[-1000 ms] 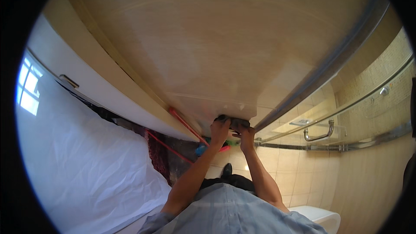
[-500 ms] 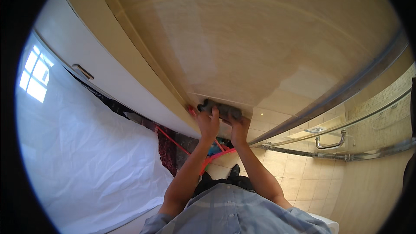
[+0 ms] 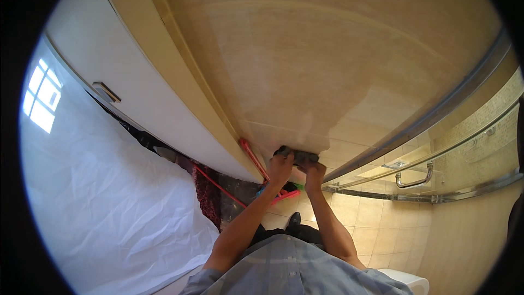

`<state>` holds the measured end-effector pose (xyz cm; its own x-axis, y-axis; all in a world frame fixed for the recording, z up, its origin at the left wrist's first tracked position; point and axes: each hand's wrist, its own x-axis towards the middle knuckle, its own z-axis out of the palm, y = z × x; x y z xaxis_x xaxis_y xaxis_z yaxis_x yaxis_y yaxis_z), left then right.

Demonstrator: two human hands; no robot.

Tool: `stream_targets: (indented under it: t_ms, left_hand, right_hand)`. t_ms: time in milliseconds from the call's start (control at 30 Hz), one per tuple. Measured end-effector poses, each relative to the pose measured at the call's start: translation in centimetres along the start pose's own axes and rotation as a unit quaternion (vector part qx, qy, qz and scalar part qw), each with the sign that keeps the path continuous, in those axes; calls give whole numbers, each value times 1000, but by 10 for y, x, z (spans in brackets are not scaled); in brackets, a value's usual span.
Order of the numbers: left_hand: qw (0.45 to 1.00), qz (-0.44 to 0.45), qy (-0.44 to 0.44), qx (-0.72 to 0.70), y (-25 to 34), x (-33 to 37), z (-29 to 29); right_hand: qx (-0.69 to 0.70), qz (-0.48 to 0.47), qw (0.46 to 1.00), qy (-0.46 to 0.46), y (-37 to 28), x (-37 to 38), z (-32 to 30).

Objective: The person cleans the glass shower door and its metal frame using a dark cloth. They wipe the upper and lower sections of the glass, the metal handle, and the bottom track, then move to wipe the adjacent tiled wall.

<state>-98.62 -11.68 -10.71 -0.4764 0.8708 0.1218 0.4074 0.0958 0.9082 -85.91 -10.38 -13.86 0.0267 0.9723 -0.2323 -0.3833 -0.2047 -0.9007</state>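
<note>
A bunched dark grey cloth point(image 3: 307, 158) lies against the beige tiled wall point(image 3: 327, 65) in front of me. My left hand point(image 3: 280, 168) grips its left part, fingers curled over it. My right hand point(image 3: 314, 173) is closed on its right end. Both arms reach forward, side by side. Just left of the cloth, a red stick point(image 3: 254, 160) leans by the wall corner. Below my hands, a pink plastic piece point(image 3: 286, 198) and a small bright green thing point(image 3: 299, 186) show partly behind my forearms.
On the left, a white sheet point(image 3: 125, 202) spreads beside a white door point(image 3: 131, 60) with a metal handle point(image 3: 106, 92). To the right stands a glass panel with a metal handle point(image 3: 417, 177). Light tiles point(image 3: 365, 210) cover the floor. A white rounded object point(image 3: 406, 279) sits at lower right.
Both hands and the cloth have moved down the wall and slightly right, closer to me. More of the red stick now shows.
</note>
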Motion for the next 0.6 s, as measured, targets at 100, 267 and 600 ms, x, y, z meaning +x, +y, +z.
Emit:
stream_targets:
  t_ms: [100,267,600]
  left_hand:
    - [1000,19,4,-1,84,7,-37]
    - [983,108,151,-15,158,32,-85]
    - [975,146,164,38,134,49,-127]
  right_hand:
    - [43,-53,996,-49,-71,-19,30]
    - [99,-148,978,-106,-122,-41,104]
    - [-457,-159,848,-218,52,-6,139]
